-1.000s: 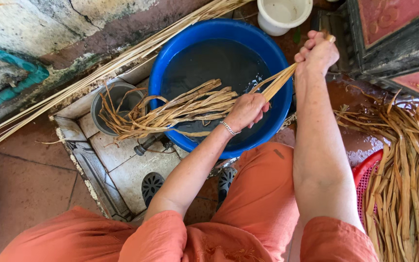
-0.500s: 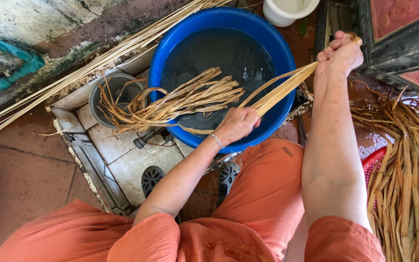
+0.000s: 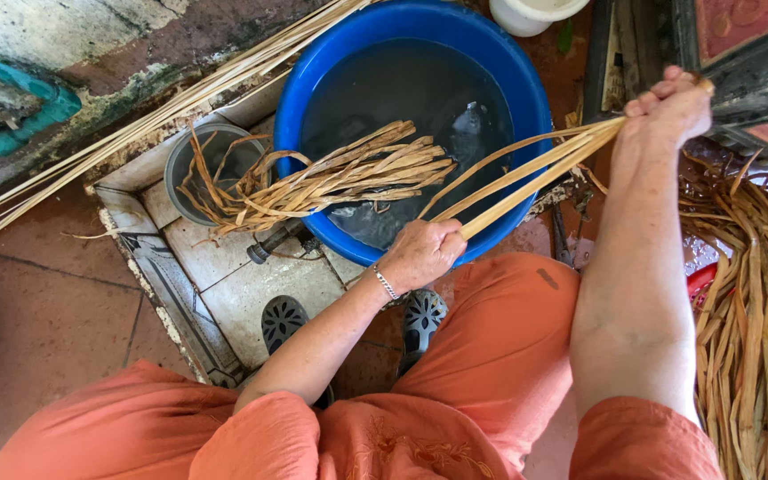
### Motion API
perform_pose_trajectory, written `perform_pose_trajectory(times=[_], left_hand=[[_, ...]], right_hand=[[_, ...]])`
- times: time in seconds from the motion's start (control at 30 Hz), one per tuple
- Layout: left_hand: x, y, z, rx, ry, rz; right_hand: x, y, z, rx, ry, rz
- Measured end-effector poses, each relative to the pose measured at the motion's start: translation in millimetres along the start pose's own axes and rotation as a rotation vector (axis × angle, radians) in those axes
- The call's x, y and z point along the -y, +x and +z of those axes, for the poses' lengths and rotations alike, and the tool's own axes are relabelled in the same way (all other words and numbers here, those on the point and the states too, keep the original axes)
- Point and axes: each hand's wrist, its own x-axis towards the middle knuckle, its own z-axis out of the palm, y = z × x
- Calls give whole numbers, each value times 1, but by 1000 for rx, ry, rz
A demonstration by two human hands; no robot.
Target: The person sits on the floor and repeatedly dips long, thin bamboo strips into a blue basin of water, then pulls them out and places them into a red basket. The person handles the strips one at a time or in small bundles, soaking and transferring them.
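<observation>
Bottom of frame: orange clothing [image 3: 455, 418] of the person, knees spread, seen from above. Dark perforated shoes [image 3: 283, 318] just above it, on a pale tiled drain recess [image 3: 233, 284] set in the reddish floor [image 3: 37, 302].

Center: left hand [image 3: 424, 253], bracelet on wrist, grip clamped on the near end of a bundle of tan fibre strips [image 3: 526, 178], right at the front rim of the blue basin [image 3: 526, 98]. The strips run taut, up and right, to the right hand [image 3: 668, 111] at the upper right, fingers curled shut around their far end. Bundle hangs above the basin's right edge, out of the water.

Center to upper middle: basin holds dark water; a second bunch of soaked strips [image 3: 331, 178] lies across its left rim, one end in the water, curly ends spilling over a small grey bucket [image 3: 202, 173] to the left.

Right edge: big loose pile of dry strips [image 3: 757, 293] on the floor, a red object partly under it. Upper right: dark carved wooden frame [image 3: 740, 62].

Top: white container [image 3: 531, 13] touching the frame edge. Upper left: long thin canes [image 3: 135, 133] lying diagonally along a stained wall base [image 3: 73, 36].
</observation>
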Motion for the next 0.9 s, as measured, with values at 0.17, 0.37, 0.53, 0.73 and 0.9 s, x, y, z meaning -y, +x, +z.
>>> perform_pose_trajectory(times=[0.17, 0.37, 0.53, 0.73, 0.9], left_hand=[[7, -12, -5, 54, -29, -11], [16, -34, -18, -3, 20, 102], [23, -46, -36, 48, 111, 86], [24, -62, -60, 69, 92, 39], [29, -74, -82, 20, 106, 181]], right_hand=[[3, 22, -17, -35, 57, -25], [6, 43, -38, -53, 48, -52], [6, 63, -51, -54, 76, -37], [5, 80, -54, -9, 72, -59], [7, 78, -61, -1, -13, -22]])
